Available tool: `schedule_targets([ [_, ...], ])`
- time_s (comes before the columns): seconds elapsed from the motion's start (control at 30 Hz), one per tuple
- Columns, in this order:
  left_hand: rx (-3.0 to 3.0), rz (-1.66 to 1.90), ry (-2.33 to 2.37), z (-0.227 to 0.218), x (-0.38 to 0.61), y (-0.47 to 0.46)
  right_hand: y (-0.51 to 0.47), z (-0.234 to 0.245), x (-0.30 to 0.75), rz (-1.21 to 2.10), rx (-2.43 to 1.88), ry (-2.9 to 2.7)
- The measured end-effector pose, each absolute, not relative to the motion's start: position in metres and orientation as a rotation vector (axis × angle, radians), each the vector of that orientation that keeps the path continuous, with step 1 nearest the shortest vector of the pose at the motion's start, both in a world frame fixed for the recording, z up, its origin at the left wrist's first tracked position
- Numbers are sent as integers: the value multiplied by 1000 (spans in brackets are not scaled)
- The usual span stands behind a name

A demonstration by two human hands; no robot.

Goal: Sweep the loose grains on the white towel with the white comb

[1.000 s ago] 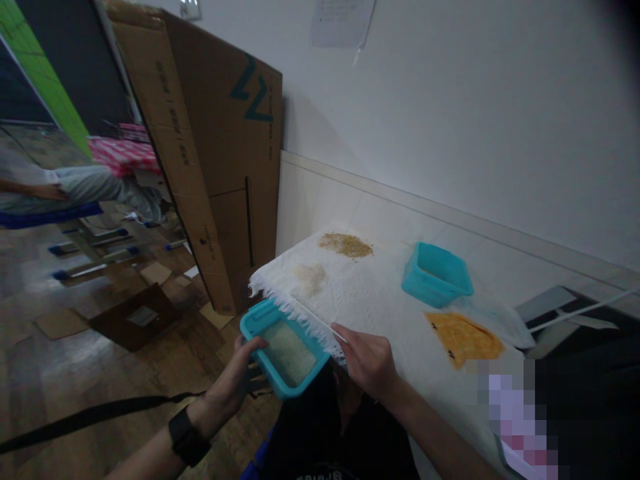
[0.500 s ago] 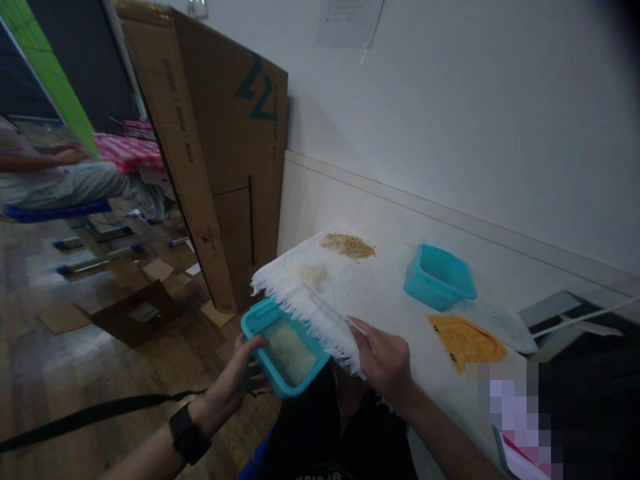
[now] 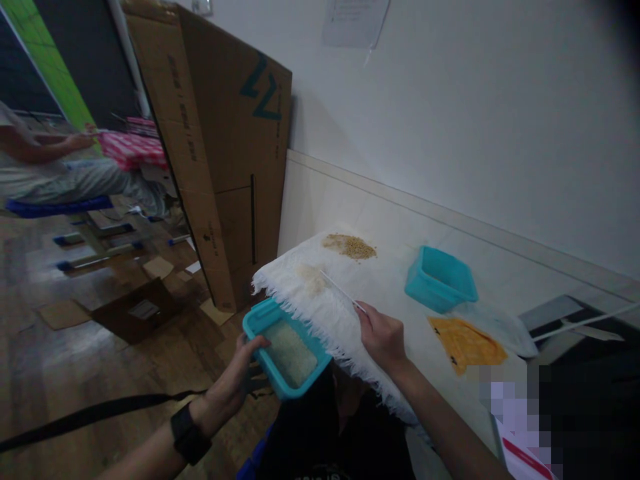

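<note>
Head view | I see the left hand [image 3: 240, 370], fingers clasping a turquoise rectangular plastic tub [image 3: 286, 389] of whitish grains [image 3: 291, 355] beside a white fringed cloth [image 3: 325, 323] | right hand [image 3: 384, 335] pinching a thin white stick [image 3: 343, 290] | change: tip has shifted to the pale grainy heap [image 3: 311, 280], seemingly within working reach

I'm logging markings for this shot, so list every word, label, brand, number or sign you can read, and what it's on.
No wording reads with certainty.
Tall cardboard box: angular teal mark; small print, blurred.
Paper on the wall: printed lines, too small.
Label on the low carton: too small.
Dark shirt: pale letters, cut off, unclear.
Held turquoise container: no text visible.
</note>
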State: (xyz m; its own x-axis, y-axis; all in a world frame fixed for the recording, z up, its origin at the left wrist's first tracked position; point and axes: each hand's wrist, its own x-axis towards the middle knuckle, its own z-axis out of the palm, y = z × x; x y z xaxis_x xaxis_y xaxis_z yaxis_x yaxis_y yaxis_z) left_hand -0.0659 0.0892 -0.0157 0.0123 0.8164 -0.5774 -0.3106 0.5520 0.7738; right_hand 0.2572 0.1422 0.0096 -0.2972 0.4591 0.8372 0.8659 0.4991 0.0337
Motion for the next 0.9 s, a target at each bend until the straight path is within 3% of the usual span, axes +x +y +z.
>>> schedule_targets([
  [0.23, 505, 935, 1264, -19, -66, 89, 117, 8, 245, -583, -1022, -1985],
  [0.63, 506, 931, 1269, -13, -64, 88, 259, 34, 268, -327, -1528, -1825],
  [0.9, 492, 935, 1288, -15, -65, 90, 254, 27, 269, -211, -1577, -2012],
])
